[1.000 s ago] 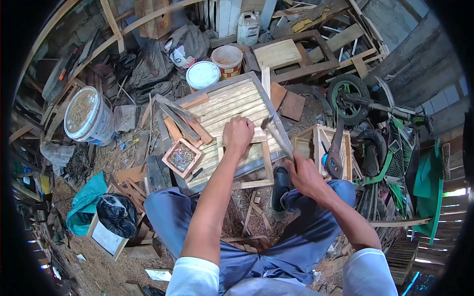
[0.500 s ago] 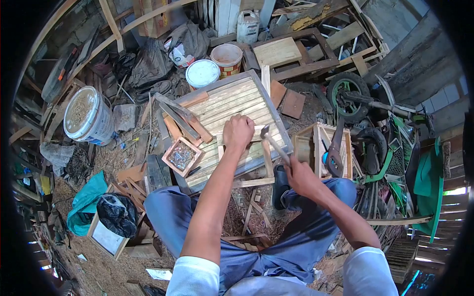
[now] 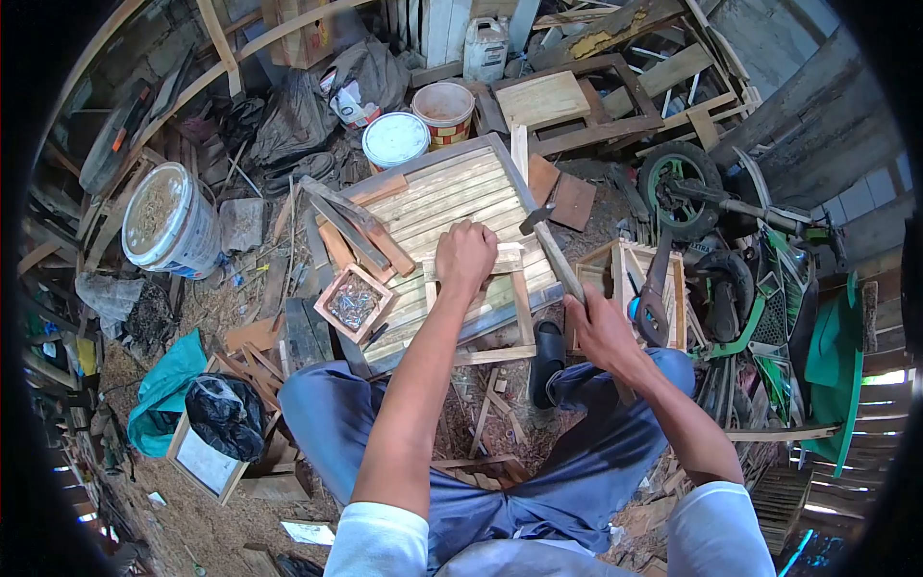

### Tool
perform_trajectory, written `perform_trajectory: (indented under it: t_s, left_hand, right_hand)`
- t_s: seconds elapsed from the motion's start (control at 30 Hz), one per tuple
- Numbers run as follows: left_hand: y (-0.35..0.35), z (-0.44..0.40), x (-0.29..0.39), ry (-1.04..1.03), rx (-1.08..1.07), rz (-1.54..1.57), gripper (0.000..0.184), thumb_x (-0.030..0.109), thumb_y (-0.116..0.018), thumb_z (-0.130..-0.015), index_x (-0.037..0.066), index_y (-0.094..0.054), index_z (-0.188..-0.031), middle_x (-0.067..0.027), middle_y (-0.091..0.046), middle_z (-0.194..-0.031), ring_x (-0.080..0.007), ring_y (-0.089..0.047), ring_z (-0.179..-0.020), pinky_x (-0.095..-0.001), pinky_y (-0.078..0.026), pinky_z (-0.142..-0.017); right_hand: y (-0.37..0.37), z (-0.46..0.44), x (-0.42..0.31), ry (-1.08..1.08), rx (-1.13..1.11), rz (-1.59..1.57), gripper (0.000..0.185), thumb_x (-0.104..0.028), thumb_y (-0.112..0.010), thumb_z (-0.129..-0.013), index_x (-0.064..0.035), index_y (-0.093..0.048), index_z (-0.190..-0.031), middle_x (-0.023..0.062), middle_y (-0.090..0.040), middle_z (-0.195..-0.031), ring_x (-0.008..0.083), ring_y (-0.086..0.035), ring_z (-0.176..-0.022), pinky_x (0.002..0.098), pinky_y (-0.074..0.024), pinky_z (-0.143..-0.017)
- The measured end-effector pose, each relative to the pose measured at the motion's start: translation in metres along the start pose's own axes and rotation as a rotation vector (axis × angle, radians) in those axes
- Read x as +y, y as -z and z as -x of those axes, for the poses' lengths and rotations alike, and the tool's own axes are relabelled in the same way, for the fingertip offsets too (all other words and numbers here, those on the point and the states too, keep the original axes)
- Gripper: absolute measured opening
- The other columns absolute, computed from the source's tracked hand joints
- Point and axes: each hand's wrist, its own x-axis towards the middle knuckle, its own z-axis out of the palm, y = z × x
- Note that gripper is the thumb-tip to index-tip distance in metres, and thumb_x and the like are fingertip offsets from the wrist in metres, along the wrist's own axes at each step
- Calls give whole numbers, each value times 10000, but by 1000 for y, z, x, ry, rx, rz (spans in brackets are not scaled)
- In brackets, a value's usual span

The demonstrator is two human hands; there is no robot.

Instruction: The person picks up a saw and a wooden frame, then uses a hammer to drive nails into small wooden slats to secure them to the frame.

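A small wooden frame (image 3: 522,308) lies on the slatted wooden panel (image 3: 452,197). My left hand (image 3: 466,258) is closed on the frame's upper bar, its fingers curled; whether it also holds a nail is hidden. My right hand (image 3: 598,332) is wrapped round the handle of a hammer (image 3: 558,255), whose head is raised above the panel's right edge, clear of the frame. To the left of the frame, a square wooden box (image 3: 354,304) holds nails. Loose wood strips (image 3: 361,231) lie beside that box.
At the right stand a wooden crate (image 3: 625,288) with a handsaw (image 3: 654,298) on it and a green motorbike (image 3: 760,308). Buckets (image 3: 395,140) stand beyond the panel, another bucket (image 3: 163,221) at the left. A black sandal (image 3: 547,363) is near the frame.
The hammer head dropped toward the frame's upper right corner, then rose up and to the right. My left hand has stayed nearly in place on the frame.
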Motion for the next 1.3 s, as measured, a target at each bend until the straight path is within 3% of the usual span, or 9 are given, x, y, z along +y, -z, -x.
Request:
perform_trajectory:
  t_s: [0.1, 0.2, 0.4, 0.5, 0.6, 1.0, 1.1, 1.23, 1.3]
  left_hand:
    - [2, 1, 0, -3, -1, 34, 256, 213, -567, -846, 21, -725, -784, -165, -687, -869, -305, -660, -838, -424, -523, -770]
    - [4, 0, 2, 10, 15, 52, 303, 221, -524, -860, -10, -706, -785, -208, -678, -890, -386, -654, -804, -465, -530, -765]
    - [-1, -1, -1, -6, 28, 54, 304, 214, -525, -857, -15, -706, -776, -217, -677, -889, -393, -652, -794, -468, -530, -752]
    - [-1, -2, 0, 10, 31, 66, 297, 213, -529, -852, -12, -708, -775, -219, -677, -890, -394, -652, -793, -469, -529, -750]
    - [1, 0, 2, 20, 2, 31, 294, 205, -545, -856, -24, -712, -778, -188, -689, -866, -320, -655, -849, -426, -524, -790]
    - [1, 0, 1, 9, -1, -11, 313, 216, -528, -871, -18, -715, -781, -185, -690, -871, -322, -664, -826, -427, -536, -777]
    - [-4, -2, -2, 24, 20, 55, 303, 217, -533, -859, -18, -707, -779, -212, -678, -888, -396, -651, -807, -470, -528, -760]
    - [-3, 0, 0, 22, -8, -8, 296, 213, -541, -858, -14, -717, -784, -180, -691, -879, -326, -663, -830, -424, -538, -779]
    - [-5, -2, -2, 9, 5, -7, 286, 208, -549, -852, -13, -716, -783, -178, -692, -879, -326, -662, -831, -422, -537, -778]
  right_hand:
    - [-7, -3, 17, 24, -71, 94, 316, -246, -466, -993, 59, -495, -1070, 359, -593, -795, 555, -557, -853, 587, -410, -744]
    - [0, -7, 19, 18, -98, 93, 329, -247, -465, -989, 71, -498, -1062, 357, -601, -811, 556, -558, -865, 589, -414, -772]
    - [-7, -7, 21, 15, -63, 75, 343, -252, -469, -987, 83, -508, -1049, 358, -604, -834, 551, -559, -885, 591, -412, -785]
    - [1, -5, 23, 20, -97, 78, 337, -249, -466, -989, 82, -508, -1037, 356, -602, -823, 552, -556, -888, 595, -405, -778]
    - [7, 1, 7, -3, -22, -9, 327, -245, -463, -989, 77, -509, -1024, 353, -600, -812, 552, -555, -888, 593, -401, -775]
    - [-14, -5, 33, 85, -39, 70, 284, -217, -459, -979, 60, -506, -1021, 355, -603, -848, 549, -560, -875, 591, -405, -777]
    - [-7, -6, 30, 86, -83, 78, 290, -221, -461, -978, 63, -501, -1020, 358, -601, -840, 550, -559, -878, 593, -409, -777]
    - [8, 2, -5, -3, -9, -68, 293, -220, -450, -982, 63, -499, -1042, 367, -595, -833, 553, -557, -884, 604, -409, -783]
    - [-11, -6, 27, 87, -38, 21, 299, -224, -450, -986, 64, -498, -1052, 367, -592, -824, 553, -559, -876, 596, -414, -769]
